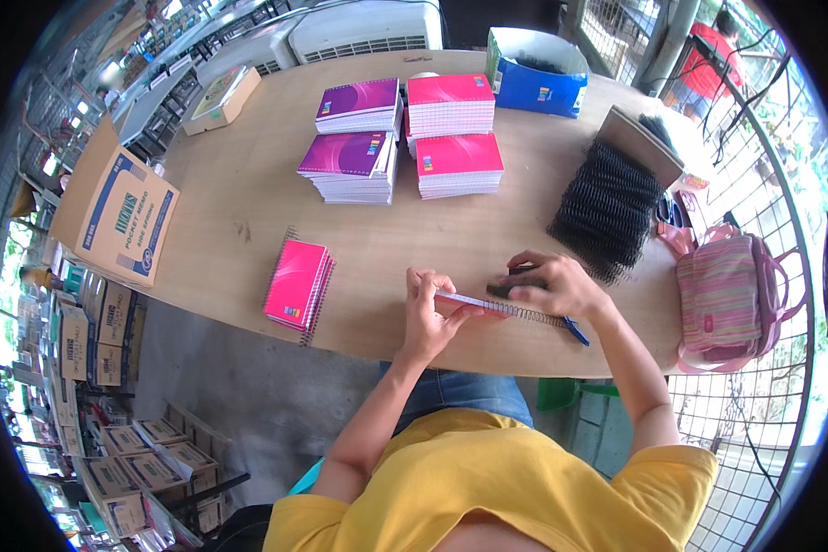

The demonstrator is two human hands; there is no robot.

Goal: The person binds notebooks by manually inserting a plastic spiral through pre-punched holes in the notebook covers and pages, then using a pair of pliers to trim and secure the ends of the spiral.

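Observation:
On the table's near edge a small notebook (474, 301) is tipped on its side, its pages and a bit of pink cover showing. My left hand (430, 311) pinches it at one end. A black wire spiral (534, 316) runs along its edge and sticks out past the right end. My right hand (558, 283) curls over a dark, blocky thing (515, 281) just above the spiral; its kind is not clear. Under my right wrist lies a slim blue thing (576, 332), partly hidden. To the left sits a small stack of pink spiral notebooks (296, 285).
Purple notepad stacks (350, 166) and pink ones (460, 166) stand mid-table. Many black spirals (607, 202) lie at the right against a board (639, 147). A blue box (540, 87) is behind, a striped bag (729, 299) far right, a carton (120, 216) at the left edge.

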